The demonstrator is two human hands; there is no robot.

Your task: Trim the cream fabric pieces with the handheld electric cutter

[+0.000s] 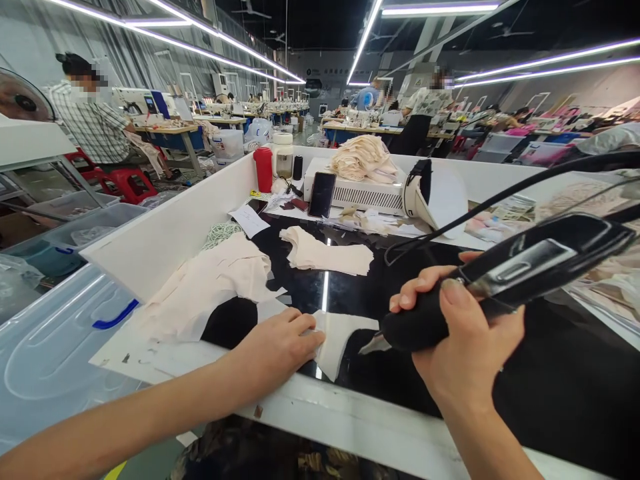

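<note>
My left hand [280, 347] presses a small cream fabric piece [337, 340] against the glossy black work surface [350, 293], its fingers close together and its thumb hidden. My right hand [465, 333] is wrapped round a black corded hand tool [530, 260] with a flat, pointed metal tip. That tip hangs just right of the fabric piece, apart from it. Left of my left hand lies a large pile of cream fabric pieces [215, 280]. Beyond it, a smaller stack of cream pieces [325, 252] rests on the black surface.
A phone [321, 195] leans against a white box [355, 190] topped with fabric [363, 159]. A red cup [263, 169] and a jar [283, 157] stand behind. The black cable [480, 200] loops over the right side. Low white walls [185, 213] edge the table; people work beyond.
</note>
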